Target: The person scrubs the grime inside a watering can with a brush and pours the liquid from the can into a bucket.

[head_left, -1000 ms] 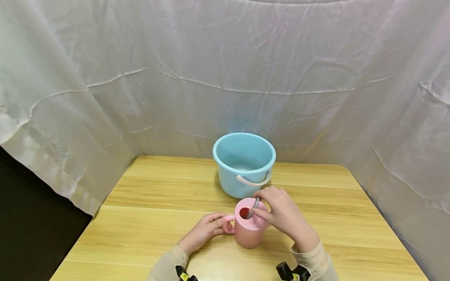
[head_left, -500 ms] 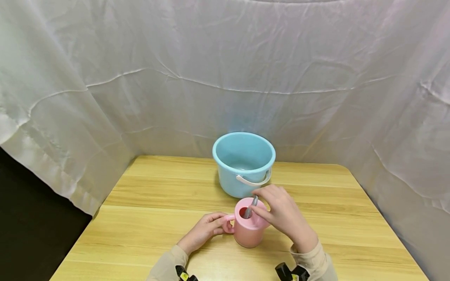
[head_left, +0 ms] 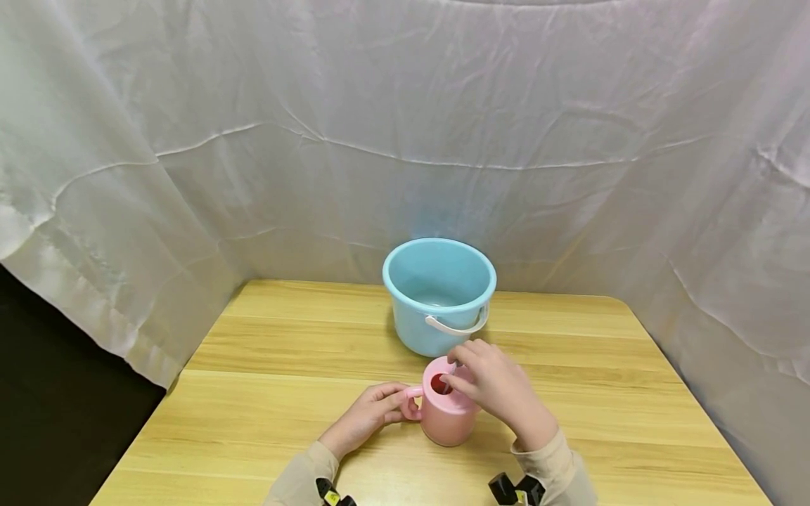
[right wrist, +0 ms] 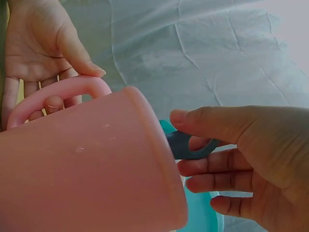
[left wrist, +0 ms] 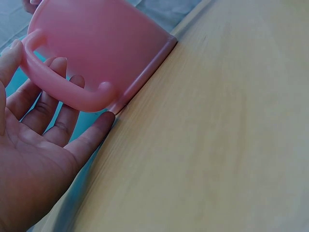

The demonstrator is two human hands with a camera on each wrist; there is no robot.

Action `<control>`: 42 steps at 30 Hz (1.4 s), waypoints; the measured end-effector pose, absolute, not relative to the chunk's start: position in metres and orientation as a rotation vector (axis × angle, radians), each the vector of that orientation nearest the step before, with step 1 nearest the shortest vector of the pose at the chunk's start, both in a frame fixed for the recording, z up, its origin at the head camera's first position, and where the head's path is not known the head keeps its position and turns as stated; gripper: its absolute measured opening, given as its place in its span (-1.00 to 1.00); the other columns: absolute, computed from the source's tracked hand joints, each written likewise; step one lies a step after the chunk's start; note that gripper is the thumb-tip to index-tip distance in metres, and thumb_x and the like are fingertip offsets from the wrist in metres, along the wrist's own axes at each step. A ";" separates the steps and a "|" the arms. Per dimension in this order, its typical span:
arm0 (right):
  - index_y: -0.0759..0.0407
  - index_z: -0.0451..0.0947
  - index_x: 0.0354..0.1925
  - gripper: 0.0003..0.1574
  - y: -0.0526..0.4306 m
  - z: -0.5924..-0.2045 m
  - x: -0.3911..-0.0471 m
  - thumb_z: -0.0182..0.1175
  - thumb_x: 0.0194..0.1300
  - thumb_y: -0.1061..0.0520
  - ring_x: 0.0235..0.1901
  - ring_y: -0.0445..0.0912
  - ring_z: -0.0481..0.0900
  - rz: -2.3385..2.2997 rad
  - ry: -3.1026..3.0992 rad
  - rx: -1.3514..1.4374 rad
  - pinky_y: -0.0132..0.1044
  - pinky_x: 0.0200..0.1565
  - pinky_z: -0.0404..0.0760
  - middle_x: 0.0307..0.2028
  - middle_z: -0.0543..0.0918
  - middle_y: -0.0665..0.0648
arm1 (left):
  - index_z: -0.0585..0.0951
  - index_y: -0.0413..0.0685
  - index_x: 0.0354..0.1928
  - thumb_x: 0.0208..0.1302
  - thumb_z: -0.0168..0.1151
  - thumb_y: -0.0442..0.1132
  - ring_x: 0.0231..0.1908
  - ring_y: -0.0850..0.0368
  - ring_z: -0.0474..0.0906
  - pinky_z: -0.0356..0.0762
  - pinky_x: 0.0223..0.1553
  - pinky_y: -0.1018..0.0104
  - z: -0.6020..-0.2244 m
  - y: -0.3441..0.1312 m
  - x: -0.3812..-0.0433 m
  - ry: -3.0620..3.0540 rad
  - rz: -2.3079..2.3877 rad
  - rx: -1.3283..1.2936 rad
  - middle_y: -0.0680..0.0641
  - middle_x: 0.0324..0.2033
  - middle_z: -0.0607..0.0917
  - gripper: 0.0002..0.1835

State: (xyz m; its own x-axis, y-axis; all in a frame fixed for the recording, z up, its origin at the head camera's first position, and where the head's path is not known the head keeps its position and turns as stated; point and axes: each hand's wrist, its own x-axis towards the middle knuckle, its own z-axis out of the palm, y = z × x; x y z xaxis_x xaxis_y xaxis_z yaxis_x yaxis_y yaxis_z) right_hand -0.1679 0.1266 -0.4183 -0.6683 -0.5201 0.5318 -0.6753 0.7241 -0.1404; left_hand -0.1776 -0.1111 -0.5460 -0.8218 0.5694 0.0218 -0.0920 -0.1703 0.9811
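A pink watering can point(head_left: 446, 424) with a round opening in its top stands upright on the table. My left hand point(head_left: 373, 411) holds its loop handle point(left wrist: 60, 89), thumb on the upper part and fingers behind and through the loop. Over the can's top, my right hand point(head_left: 496, 385) pinches a dark grey piece with a ring-shaped end point(right wrist: 179, 145) between thumb and fingers. In the right wrist view the ring end sticks out past the can's top edge, and the rest is hidden behind the can. The head view shows its lower part at the red-looking opening.
Right behind the can stands a light blue bucket point(head_left: 414, 329) with a white handle point(head_left: 452, 329) hanging at its front. The wooden table point(head_left: 278, 365) meets a pale grey curtain point(head_left: 329, 197) at the back and sides.
My right hand first shifts slightly left with the grey piece, then lower over the can's opening, so less of the piece shows. The left hand, can and bucket stay put.
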 end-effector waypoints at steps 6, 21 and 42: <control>0.05 0.55 -0.43 -0.74 0.124 -0.423 -0.171 0.45 0.07 0.00 -0.45 -0.20 0.42 0.438 -2.456 0.951 -0.41 -0.42 0.43 -0.49 0.51 -0.03 | 0.48 -0.50 0.06 0.49 0.00 -0.05 -0.05 0.03 0.66 0.62 0.15 0.12 -0.546 -0.111 -0.178 1.666 2.041 0.554 -0.06 -0.22 0.61 -0.49; 0.03 0.52 -0.45 -0.75 0.125 -0.417 -0.167 0.40 0.13 -0.01 -0.44 -0.22 0.32 0.428 -2.502 0.938 -0.41 -0.39 0.35 -0.50 0.44 -0.04 | 0.49 -0.50 -0.04 0.49 0.01 -0.06 -0.05 0.03 0.67 0.63 0.13 0.16 -0.545 -0.110 -0.177 1.682 2.052 0.568 -0.05 -0.23 0.63 -0.51; 0.08 0.53 -0.41 -0.78 0.133 -0.405 -0.162 0.39 0.11 0.05 -0.33 -0.16 0.41 0.537 -2.212 1.008 -0.32 -0.32 0.47 -0.40 0.49 -0.04 | 0.50 -0.47 0.01 0.49 0.00 -0.05 -0.05 0.05 0.67 0.61 0.16 0.11 -0.544 -0.110 -0.177 1.682 2.039 0.544 -0.06 -0.22 0.61 -0.51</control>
